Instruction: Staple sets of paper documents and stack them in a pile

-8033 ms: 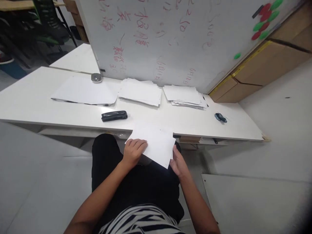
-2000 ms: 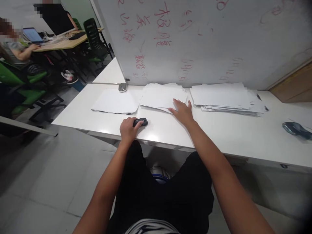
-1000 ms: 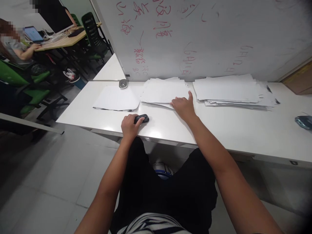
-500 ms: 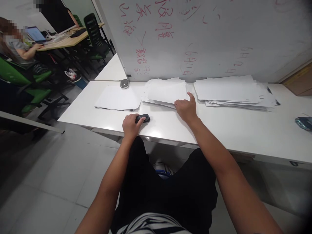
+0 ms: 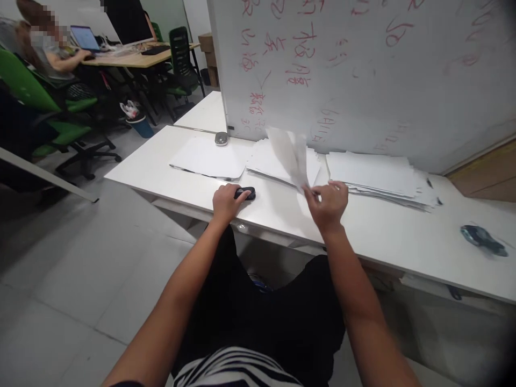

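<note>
My left hand rests closed over a black stapler near the front edge of the white table. My right hand pinches the corner of a few white sheets and holds them lifted and blurred above the middle paper stack. A larger paper stack lies to the right of that hand. A single spread of paper lies to the left, beyond the stapler.
A whiteboard with red writing stands behind the papers. A small grey round object sits at its base. A dark blue-black object lies at the table's right. People sit at a desk with green chairs, far left.
My right hand has closed on a few sheets from the middle stack and lifted them up toward me. My left hand stays on the stapler. The view has shifted right.
</note>
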`<state>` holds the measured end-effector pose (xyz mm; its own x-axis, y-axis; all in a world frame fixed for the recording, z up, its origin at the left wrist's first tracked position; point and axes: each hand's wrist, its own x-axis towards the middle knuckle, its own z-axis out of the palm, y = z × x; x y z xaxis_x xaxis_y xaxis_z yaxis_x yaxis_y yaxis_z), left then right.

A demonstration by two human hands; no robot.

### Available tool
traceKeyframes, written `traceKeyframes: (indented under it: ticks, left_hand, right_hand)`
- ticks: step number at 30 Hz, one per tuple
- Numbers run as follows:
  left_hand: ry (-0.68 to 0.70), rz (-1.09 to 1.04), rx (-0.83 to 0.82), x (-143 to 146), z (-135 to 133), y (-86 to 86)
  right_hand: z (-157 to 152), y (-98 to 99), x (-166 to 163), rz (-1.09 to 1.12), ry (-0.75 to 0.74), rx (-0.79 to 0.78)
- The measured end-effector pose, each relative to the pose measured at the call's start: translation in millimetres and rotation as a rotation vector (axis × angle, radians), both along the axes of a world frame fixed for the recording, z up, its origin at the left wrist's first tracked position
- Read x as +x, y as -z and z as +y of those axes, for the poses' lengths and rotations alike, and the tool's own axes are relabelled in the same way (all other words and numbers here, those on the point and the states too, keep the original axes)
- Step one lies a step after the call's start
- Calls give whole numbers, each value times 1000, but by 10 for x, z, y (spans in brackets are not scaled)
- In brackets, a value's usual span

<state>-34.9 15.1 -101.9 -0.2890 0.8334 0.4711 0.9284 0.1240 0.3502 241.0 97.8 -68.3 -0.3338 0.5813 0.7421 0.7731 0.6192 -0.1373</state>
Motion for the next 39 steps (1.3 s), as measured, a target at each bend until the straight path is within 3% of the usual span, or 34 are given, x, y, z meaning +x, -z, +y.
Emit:
traceKeyframes:
  ticks: [3,6,11,14,18,22,25,29,31,35,37,39]
  left_hand:
    - [13,-23,40,-15,-6,23]
    - [47,-68,144,-63,-12,9]
    - [155,-100,331,-24,-235,-40]
    - [117,-312,356,224,-590,36]
    - [56,-980,49,614,-972,174]
    - [341,-1547,-445,723,-988,114]
    - [419,-1668,-597,678,-921,63]
    - [400,-1618,-625,671,-929,148]
    - [429,-1591,-600,693,-963,205]
    - [519,-1551,-532,729,-1030,235]
    - [533,-1509,-518,731,-1048,197]
    - [563,-1455,-494,723,-1045,116]
  right_hand:
    - [-506,104,149,-89,-87,8]
    - [-888,272,251,-204,-197,-97]
    - [-1084,473,340,-233,-231,-280]
    - [-1106,522,407,-222,-263,-309]
    - [-1208,557,495,-157,-326,-272]
    - [-1412,606,550,-147,-393,-227]
    - [-1582,653,594,-197,-412,-247]
    - [-1776,739,647,-208,-378,-331]
    - [-1851,816,645,-34,-245,-362]
    - [-1906,976,600,655,85,-530]
    - [-1868,969,588,947,123,-728]
    - [-1793,851,595,1111,66,-918]
